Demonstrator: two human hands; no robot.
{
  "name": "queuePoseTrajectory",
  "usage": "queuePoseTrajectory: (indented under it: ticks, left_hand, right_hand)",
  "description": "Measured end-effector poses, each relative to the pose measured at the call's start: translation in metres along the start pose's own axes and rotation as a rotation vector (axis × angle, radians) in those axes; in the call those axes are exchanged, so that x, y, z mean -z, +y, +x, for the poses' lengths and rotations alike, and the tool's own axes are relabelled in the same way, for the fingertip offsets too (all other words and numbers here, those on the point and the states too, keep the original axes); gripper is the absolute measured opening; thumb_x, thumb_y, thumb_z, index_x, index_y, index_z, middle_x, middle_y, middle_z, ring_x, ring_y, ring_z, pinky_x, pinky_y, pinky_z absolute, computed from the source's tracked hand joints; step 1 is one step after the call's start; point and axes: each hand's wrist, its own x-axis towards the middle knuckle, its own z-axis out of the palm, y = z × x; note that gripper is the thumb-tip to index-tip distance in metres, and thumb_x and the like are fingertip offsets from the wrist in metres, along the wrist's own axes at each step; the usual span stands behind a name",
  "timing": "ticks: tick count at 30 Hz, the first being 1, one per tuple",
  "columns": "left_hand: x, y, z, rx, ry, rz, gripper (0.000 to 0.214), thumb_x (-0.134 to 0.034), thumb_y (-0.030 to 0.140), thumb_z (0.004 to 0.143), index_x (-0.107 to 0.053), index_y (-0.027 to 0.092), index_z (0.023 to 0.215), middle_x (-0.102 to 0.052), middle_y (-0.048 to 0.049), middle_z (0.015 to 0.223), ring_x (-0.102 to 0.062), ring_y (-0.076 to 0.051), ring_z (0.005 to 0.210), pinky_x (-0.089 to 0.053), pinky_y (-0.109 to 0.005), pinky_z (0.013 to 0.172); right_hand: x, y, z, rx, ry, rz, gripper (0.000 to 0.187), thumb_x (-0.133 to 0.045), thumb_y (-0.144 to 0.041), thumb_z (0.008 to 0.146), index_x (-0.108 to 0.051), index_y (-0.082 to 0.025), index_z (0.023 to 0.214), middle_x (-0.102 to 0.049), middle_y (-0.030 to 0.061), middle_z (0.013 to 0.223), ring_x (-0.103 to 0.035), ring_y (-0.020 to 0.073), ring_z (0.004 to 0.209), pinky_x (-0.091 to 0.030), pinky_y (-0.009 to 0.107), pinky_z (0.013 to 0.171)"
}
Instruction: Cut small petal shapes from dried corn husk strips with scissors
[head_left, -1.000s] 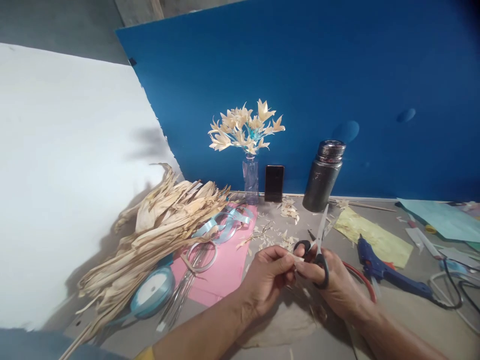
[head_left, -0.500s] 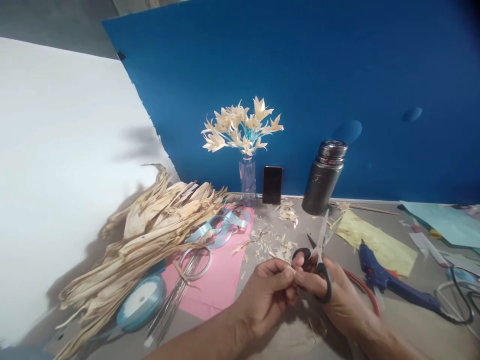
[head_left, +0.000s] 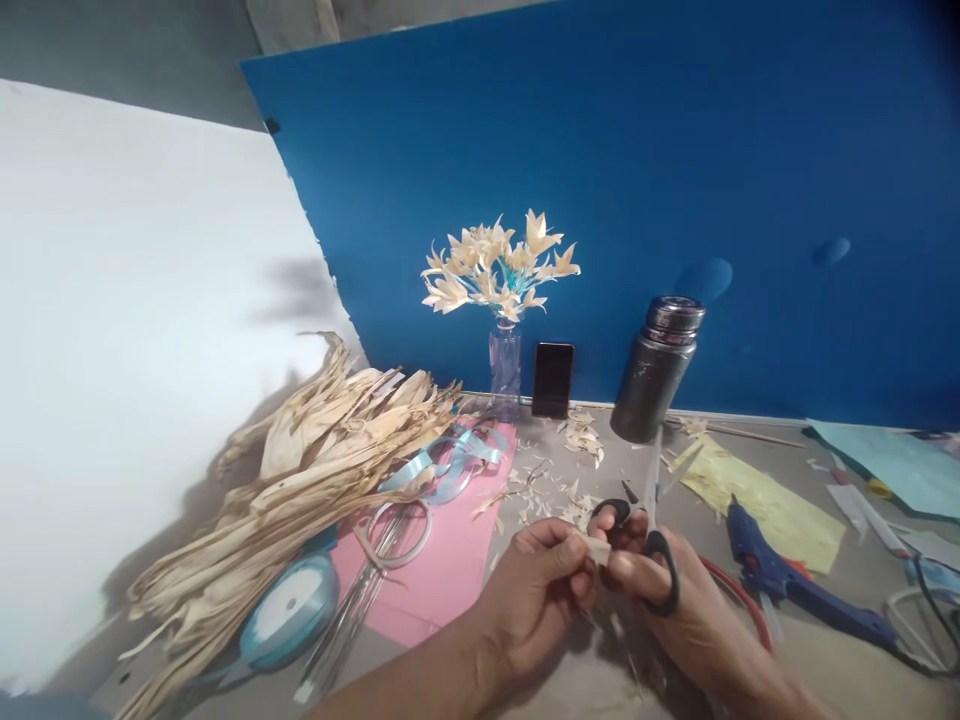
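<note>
My left hand (head_left: 536, 590) pinches a small pale strip of husk (head_left: 598, 549) at the table's near edge. My right hand (head_left: 667, 610) touches the other end of that strip with its fingertips while its fingers sit in the black handles of a pair of scissors (head_left: 646, 510). The scissor blades point up and away from me. Both hands meet just in front of scattered husk clippings (head_left: 551, 485).
A heap of dried corn husks (head_left: 300, 480) lies to the left over a pink sheet (head_left: 450, 560), with blue ribbon (head_left: 457, 462), a ribbon spool (head_left: 289, 610) and wires. Behind stand a vase of husk flowers (head_left: 504, 290), a phone (head_left: 553, 379) and a metal flask (head_left: 655, 368). A blue glue gun (head_left: 787, 585) lies right.
The hands and the scissors have stayed together with only slight shifts; the view has tilted a little, so everything sits somewhat lower and further right.
</note>
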Motion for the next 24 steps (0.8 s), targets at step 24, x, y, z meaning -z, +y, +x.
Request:
queuePoseTrajectory:
  ticks: [24]
  left_hand:
    - [0.000,-0.007,-0.003,0.099,-0.083,0.086,0.038,-0.092,0.030,0.060,-0.058,0.016,0.071,-0.055,0.0029,0.050,-0.048,-0.008,0.045,-0.035,-0.020,0.047]
  right_hand:
    - [-0.002,-0.008,-0.006,-0.095,0.115,-0.160,0.034,-0.081,-0.039,0.070,-0.059,-0.019,0.087,-0.066,0.0006,0.062,-0.062,0.0182,0.055,-0.049,0.025,0.053]
